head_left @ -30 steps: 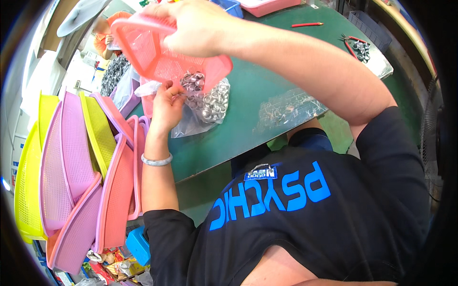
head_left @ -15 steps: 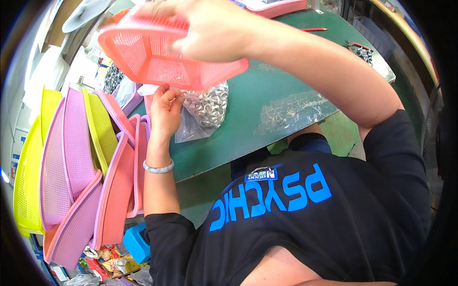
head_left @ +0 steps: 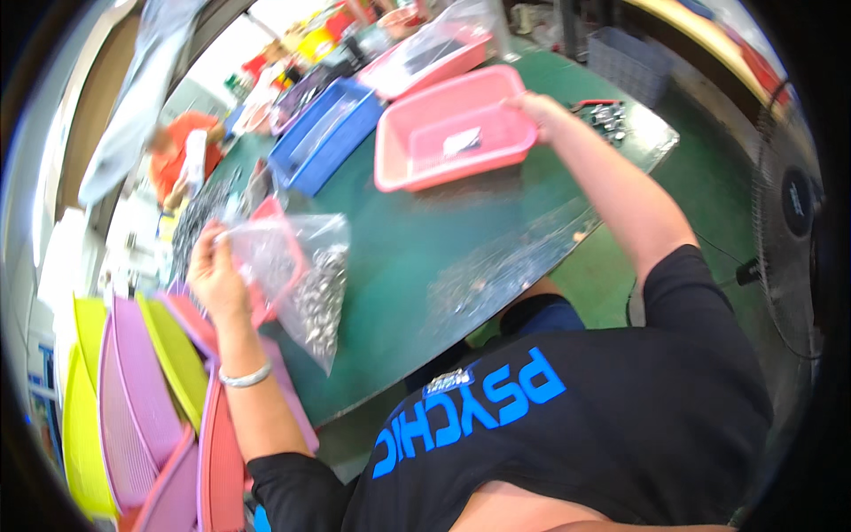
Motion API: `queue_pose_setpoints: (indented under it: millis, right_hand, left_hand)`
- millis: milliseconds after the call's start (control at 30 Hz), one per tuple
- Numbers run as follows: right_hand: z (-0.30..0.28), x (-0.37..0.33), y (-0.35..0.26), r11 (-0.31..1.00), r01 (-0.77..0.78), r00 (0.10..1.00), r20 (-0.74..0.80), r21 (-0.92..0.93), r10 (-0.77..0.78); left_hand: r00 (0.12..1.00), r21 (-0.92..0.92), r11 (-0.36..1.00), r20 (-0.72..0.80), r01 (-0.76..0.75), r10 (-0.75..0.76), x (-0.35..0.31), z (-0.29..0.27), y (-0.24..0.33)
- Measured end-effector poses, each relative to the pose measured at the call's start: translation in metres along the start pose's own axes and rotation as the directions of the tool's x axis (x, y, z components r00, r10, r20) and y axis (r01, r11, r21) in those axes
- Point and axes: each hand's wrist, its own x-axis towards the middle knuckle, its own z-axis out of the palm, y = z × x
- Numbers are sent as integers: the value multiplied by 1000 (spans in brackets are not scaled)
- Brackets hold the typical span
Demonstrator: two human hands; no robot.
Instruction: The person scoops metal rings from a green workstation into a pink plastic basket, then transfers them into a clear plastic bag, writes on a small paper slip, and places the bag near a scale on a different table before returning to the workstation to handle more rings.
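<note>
A clear plastic bag (head_left: 330, 244) is held up by the left hand (head_left: 215, 275) above the near left part of a green table (head_left: 390, 301); its upper left edge is pinched between thumb and fingers. The small silvery metal rings (head_left: 321, 306) are gathered along the right side and lower part of the bag, which is tapered to a hanging lower corner. A pink plastic piece (head_left: 291, 244) is seen behind and partly through the film. A bracelet (head_left: 245, 378) is worn on the left wrist.

A pink tray (head_left: 424, 146) is gripped at its right-hand rim by the right hand (head_left: 537, 115), the fingers being closed on the edge. The tray is located over the far middle of the table, tilted so that its interior is shown; whether its base is touching the tabletop cannot be told. A small whitish patch is seen on its floor.

Just beyond the tray's left end, a blue tray (head_left: 301, 175) is placed. To the right of the right hand, red-handled pliers (head_left: 596, 103) are set beside a small group of metal pieces (head_left: 610, 122). Perforated baskets (head_left: 137, 399) in lilac, yellow-green and coral are stacked at the left.
</note>
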Motion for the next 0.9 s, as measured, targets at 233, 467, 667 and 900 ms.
queue_pose_setpoints:
  millis: [233,467,667,900]
  right_hand:
    - [16,67,17,891,140,984,-42,-432,-176]
    - [-15,82,-59,237,144,883,16,-961,-469]
    - [-46,130,-65,-330,273,884,371,-904,-284]
    - [-33,154,-36,-624,399,801,587,-672,-119]
  left_hand:
    - [988,-394,919,-141,9,-70,62,0,-3]
    - [992,86,992,-92,90,-82,-29,37,0]
    - [987,56,986,-37,158,-156,-64,32,-24]
    - [998,289,957,31,36,-46,-67,41,-21]
